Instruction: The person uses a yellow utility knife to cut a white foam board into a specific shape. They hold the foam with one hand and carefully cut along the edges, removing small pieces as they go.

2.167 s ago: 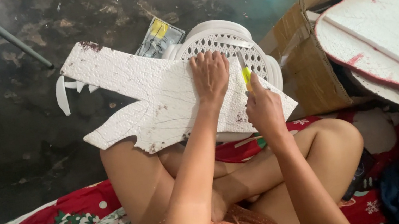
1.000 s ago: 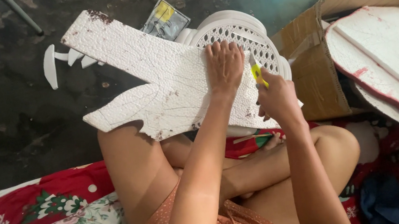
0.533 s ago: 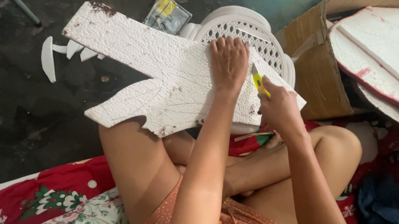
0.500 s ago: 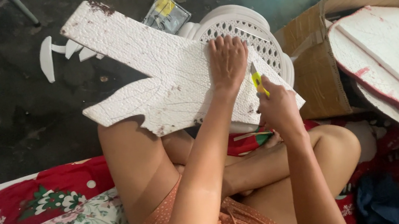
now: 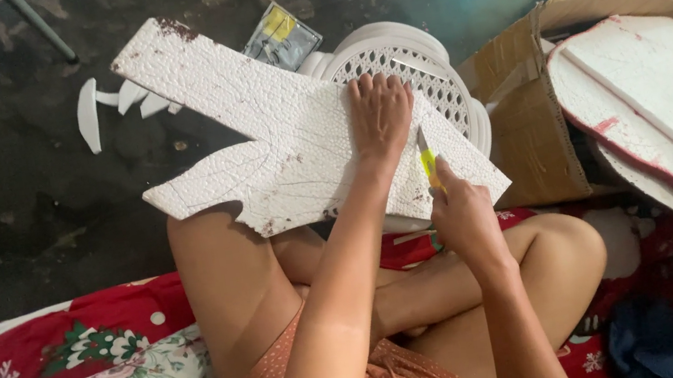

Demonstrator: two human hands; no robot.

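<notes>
Left hand flat on white foam board (atop plastic stool), right hand gripping yellow cutter — blade at board's right edge

Brown cardboard box holding curved white foam sheets with red edges, clear plastic packet with yellow label, small white foam offcuts on dark floor, red floral blanket
</notes>
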